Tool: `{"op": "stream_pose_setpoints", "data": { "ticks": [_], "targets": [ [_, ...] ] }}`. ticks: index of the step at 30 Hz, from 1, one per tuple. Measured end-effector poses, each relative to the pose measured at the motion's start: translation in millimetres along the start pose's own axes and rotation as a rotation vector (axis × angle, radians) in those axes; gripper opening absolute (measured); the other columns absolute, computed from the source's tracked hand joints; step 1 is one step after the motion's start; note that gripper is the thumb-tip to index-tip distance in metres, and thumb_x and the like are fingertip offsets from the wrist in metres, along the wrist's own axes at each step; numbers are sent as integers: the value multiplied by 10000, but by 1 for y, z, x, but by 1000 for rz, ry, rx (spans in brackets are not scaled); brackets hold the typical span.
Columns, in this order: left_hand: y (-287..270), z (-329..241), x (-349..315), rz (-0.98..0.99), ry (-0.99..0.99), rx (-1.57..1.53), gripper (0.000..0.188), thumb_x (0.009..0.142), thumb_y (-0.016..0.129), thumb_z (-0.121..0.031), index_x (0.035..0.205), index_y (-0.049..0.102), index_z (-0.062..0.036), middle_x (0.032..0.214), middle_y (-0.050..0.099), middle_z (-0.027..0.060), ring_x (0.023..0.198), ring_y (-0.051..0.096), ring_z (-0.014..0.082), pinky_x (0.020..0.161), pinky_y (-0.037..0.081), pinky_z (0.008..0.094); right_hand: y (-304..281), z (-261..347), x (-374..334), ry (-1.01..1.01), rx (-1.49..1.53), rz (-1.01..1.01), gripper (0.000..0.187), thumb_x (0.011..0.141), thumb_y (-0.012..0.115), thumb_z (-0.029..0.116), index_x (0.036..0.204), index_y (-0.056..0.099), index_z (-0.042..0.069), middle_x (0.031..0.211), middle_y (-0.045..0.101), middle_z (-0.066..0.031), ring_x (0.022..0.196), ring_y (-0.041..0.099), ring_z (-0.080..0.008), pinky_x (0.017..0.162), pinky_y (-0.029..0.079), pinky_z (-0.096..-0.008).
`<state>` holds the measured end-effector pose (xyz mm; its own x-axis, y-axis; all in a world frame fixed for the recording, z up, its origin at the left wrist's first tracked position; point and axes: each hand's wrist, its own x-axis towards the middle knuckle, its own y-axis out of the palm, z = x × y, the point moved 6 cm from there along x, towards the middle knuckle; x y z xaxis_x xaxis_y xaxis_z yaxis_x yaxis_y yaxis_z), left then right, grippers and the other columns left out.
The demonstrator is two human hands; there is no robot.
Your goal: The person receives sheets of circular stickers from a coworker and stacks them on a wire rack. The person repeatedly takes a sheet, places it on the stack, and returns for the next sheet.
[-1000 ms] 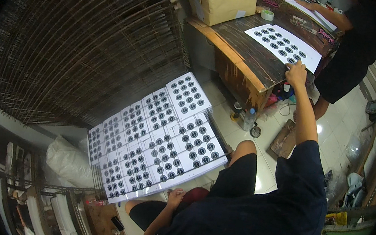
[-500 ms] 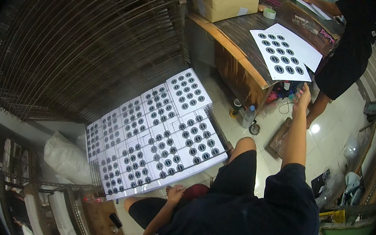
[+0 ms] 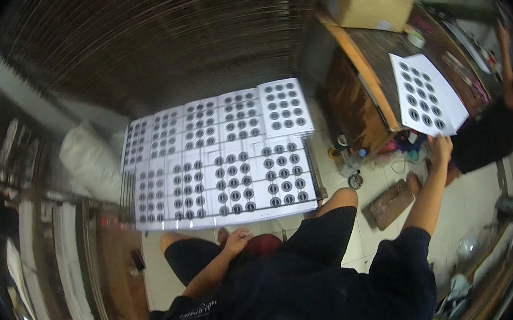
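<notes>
My right hand (image 3: 440,149) reaches forward to the right. Its fingers are closed on the near edge of a white sheet (image 3: 424,95) printed with rows of dark round emblems. That sheet lies over another white sheet (image 3: 455,109) at the corner of a wooden desk (image 3: 365,74). Low in front of my body, near my lap, is my left hand (image 3: 237,241), its fingers loosely apart with nothing visible in them. Ahead of it, several similar printed sheets (image 3: 286,105) lie side by side on a wire rack (image 3: 321,195).
Raised wire rack shelves (image 3: 157,31) stand behind the sheets. A cardboard box (image 3: 372,6) and a tape roll (image 3: 415,38) sit on the desk. Below are a bottle (image 3: 353,164) and a wooden block (image 3: 390,204). A person in dark clothes (image 3: 490,141) stands at the far right.
My view has turned, so the rack and desk sit differently. My right hand has come up to the printed sheet's near edge. The other person's arm has moved. My left hand stays low.
</notes>
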<state>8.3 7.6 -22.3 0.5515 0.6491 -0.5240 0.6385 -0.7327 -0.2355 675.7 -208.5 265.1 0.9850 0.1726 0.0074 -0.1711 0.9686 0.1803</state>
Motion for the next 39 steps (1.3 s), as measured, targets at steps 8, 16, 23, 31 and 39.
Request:
{"op": "stream_pose_setpoints", "data": {
  "ticks": [8, 16, 23, 31, 39],
  "targets": [
    [10, -99, -12, 24, 245, -68, 387, 793, 632, -193, 1115, 485, -35, 892, 581, 80, 816, 557, 152, 719, 461, 278, 95, 36, -153, -101, 276, 180, 484, 749, 437, -79, 1211, 334, 21, 1182, 416, -126, 1010, 497, -225, 858, 454, -352],
    [31, -283, -27, 37, 576, -701, 647, 813, 591, -89, 1339, 219, -24, 1106, 510, 134, 903, 541, 138, 746, 454, 228, 206, -37, -345, 147, 273, 329, 475, 813, 454, -59, 1233, 244, 13, 1186, 406, -154, 976, 520, -216, 793, 503, -307],
    [13, -253, -22, -193, 480, -850, 321, 849, 489, -18, 1155, 394, -6, 1042, 540, 99, 851, 559, 125, 716, 498, 232, 229, -104, -393, 105, 130, 612, 464, 828, 426, -56, 1230, 201, -8, 1166, 413, -164, 1002, 503, -204, 755, 513, -293],
    [-58, -162, 48, -389, 174, -1310, 450, 801, 492, 55, 1174, 287, -94, 995, 461, 131, 893, 528, 224, 746, 500, 288, 174, -149, -363, -544, -812, 1037, 559, 704, 677, 237, 1165, 445, 23, 1174, 449, -220, 1096, 432, -368, 933, 352, -393],
    [-105, -135, 158, -453, 156, -1389, 453, 779, 467, 89, 1154, 336, -129, 971, 471, 104, 844, 530, 192, 734, 510, 279, 46, -194, -328, 71, -1379, 960, 1034, 608, 633, 632, 1369, 121, 156, 1367, -89, -282, 1255, -52, -482, 1001, 132, -558]
  ]
}}
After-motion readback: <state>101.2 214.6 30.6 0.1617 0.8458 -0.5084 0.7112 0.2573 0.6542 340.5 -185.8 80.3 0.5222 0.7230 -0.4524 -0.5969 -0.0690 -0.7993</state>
